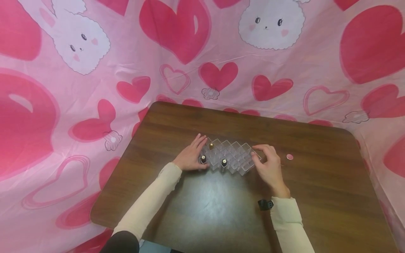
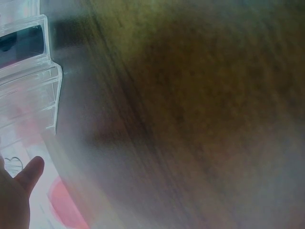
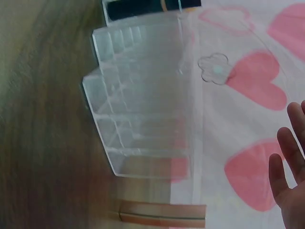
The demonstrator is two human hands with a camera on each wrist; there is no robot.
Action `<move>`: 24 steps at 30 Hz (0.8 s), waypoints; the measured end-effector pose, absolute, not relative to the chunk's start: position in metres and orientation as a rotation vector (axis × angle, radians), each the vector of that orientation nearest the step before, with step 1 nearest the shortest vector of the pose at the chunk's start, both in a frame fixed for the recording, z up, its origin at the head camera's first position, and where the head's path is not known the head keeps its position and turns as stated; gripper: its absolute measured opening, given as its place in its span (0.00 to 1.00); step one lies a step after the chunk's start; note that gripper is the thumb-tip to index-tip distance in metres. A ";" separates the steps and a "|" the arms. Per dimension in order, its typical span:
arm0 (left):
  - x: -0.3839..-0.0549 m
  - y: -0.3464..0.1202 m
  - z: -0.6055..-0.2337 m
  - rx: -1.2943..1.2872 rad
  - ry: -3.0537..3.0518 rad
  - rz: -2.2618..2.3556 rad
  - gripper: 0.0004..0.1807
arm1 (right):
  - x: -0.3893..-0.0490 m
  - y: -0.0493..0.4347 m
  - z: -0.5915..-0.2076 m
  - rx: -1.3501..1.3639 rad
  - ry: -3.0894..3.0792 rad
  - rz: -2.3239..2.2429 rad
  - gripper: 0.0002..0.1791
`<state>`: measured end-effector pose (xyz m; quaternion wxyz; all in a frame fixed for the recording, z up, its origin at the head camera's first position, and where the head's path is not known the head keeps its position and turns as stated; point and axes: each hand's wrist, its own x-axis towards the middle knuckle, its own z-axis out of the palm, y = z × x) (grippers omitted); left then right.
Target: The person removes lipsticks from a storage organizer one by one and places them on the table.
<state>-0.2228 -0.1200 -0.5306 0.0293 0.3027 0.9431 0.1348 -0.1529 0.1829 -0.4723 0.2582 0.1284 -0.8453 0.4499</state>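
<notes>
A clear plastic organizer [image 1: 234, 154] with diamond-shaped compartments stands on the table. Two black-topped tubes [image 1: 224, 162] and one gold-topped tube [image 1: 211, 145] stand in its left part. My left hand [image 1: 191, 154] is at the organizer's left end, fingers extended toward the back corner and thumb by the front. At the right end is my right hand [image 1: 269, 163], thumb and fingertips close to the edge. Straight, spread fingers [image 3: 288, 152] show beside the organizer in the right wrist view. In the left wrist view, the thumb [image 2: 31, 174] is extended near the organizer's wall [image 2: 28, 95].
A small item with a round pink top [image 1: 289, 156] is on the brown table [image 1: 221, 211] to the right of my right hand. The right wrist view has a copper-coloured strip [image 3: 162, 215] beside the organizer. A pink heart-patterned cloth [image 1: 177, 42] hangs behind the table.
</notes>
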 end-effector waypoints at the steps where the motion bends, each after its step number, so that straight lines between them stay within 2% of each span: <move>1: -0.223 -0.120 -0.531 0.933 2.910 0.416 0.60 | -0.153 0.181 -0.474 0.359 -2.295 1.223 0.10; 14: -0.223 -0.120 -0.533 0.934 2.915 0.435 0.60 | -0.150 0.155 -0.495 0.496 -2.376 1.226 0.12; 24: -0.222 -0.120 -0.531 0.930 2.910 0.439 0.61 | -0.150 0.136 -0.509 0.601 -2.483 1.141 0.17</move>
